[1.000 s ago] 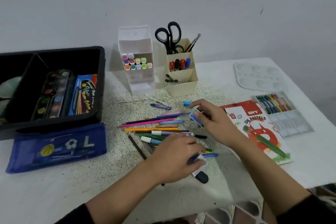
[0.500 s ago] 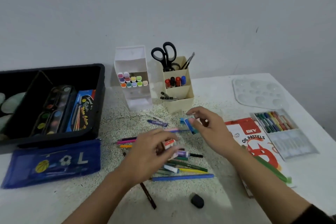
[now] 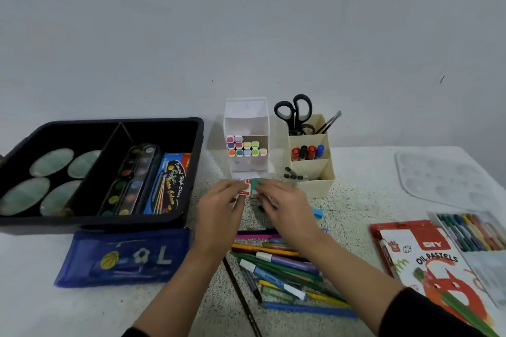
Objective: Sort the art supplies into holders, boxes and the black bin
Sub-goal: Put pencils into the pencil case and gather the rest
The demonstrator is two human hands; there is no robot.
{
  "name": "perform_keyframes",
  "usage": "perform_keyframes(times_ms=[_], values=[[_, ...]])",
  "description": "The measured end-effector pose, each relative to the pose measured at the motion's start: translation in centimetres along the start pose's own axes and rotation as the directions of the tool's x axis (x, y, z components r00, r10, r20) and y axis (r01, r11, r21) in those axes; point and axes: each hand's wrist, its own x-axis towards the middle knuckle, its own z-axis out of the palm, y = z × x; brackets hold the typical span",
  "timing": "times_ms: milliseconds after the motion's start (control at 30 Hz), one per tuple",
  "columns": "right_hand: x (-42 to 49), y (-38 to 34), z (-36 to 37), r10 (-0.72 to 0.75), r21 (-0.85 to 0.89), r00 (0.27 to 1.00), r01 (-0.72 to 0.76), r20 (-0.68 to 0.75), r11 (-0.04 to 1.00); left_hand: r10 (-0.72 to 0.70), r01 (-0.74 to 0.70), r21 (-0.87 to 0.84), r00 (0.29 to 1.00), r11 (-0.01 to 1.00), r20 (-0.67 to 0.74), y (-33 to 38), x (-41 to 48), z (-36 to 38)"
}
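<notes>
Your left hand [image 3: 219, 213] pinches one red-and-white eraser [image 3: 244, 189], your right hand [image 3: 284, 208] one green eraser [image 3: 256, 185], side by side just before the white holder [image 3: 246, 117]; four markers [image 3: 311, 151] stand in the beige holder [image 3: 315, 186].

— What's underneath it all?
— A white table [image 3: 41, 309], speckled with dark flecks across its middle.
— And behind?
— A plain pale wall [image 3: 246, 22], with one small dark mark [image 3: 441, 79] at right.

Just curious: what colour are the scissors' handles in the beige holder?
Black. The head view shows the scissors clearly, standing in the beige holder.
</notes>
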Motion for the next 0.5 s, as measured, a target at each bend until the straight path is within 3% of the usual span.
perform_keyframes(times_ms=[267, 367, 500], values=[[1.4, 1.2, 2.0, -0.013, -0.183, 0.992, 0.036, 0.126, 0.982, -0.135, 0.137, -0.07, 0.99, 0.988, 0.032, -2.4, 0.9, 2.6], [2.2, 1.2, 2.1, -0.021, -0.26, 0.992, 0.053, 0.126, 0.964, -0.131, 0.137, -0.075, 0.988, 0.988, 0.079, -2.8, 1.1, 2.6], [2.7, 1.2, 2.5, 0.009, -0.375, 0.986, 0.056, 0.168, 0.926, -0.144, 0.145, -0.044, 0.989, 0.988, 0.037, -3.4, 1.6, 2.8]])
